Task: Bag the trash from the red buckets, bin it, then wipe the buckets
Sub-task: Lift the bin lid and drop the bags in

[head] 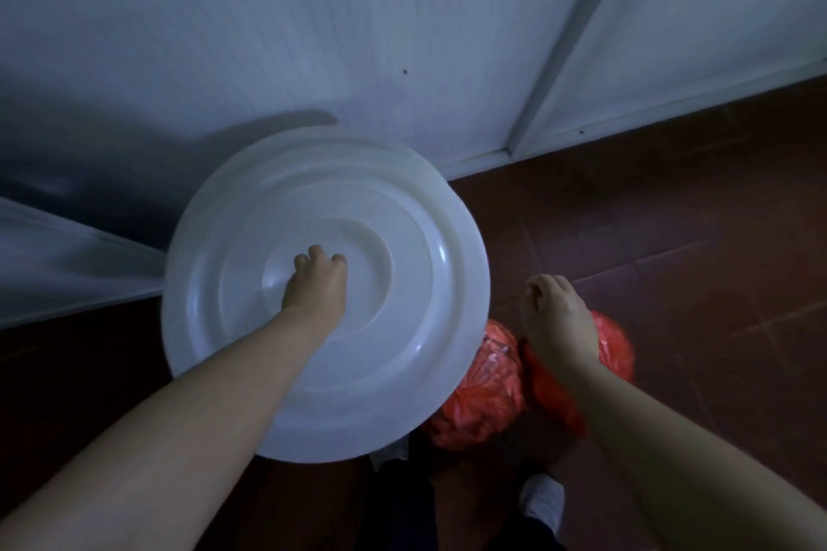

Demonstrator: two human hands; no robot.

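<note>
A large round white lid (394,327) with raised rings fills the middle of the view; whatever lies under it is hidden. My left hand (315,282) rests on the lid's centre with its fingers curled around the middle part. To the lid's right, my right hand (555,318) grips the tops of two filled red plastic bags. One red bag (483,398) hangs next to the lid's rim, the other red bag (613,344) hangs under my right wrist. No red bucket is in view.
A white panelled wall (402,36) stands behind the lid, with a corner post (559,58) at the right. The floor (693,237) is dark red tile. My feet in light shoes (541,501) stand below the bags.
</note>
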